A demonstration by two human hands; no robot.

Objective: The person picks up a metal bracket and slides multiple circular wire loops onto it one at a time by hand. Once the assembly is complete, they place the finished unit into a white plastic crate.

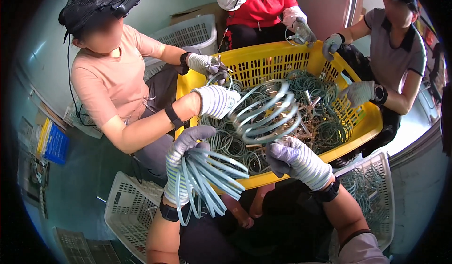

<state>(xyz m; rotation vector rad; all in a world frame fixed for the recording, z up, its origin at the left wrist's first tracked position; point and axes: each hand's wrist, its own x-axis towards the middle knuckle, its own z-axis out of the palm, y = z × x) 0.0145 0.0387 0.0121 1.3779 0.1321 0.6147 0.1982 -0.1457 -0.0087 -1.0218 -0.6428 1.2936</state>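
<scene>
While a springy coil of blue-grey loops (278, 114) fans out above the perforated yellow crate (263, 49), the right hand (301, 162) — nearer to it than the left — appears to pinch its lower edge, the coil lying up and leftward from those closed fingers, its loops stretched side to side. The left hand (181, 162) clutches a second bundle (207, 181), splayed rightward. Co-worker's striped glove (217, 101) sits just beside the coil — white basket (123, 203) below, left.

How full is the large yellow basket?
Well filled, but not to its back rim: the yellow basket holds heaped greenish rings, with bare back wall showing above.
</scene>
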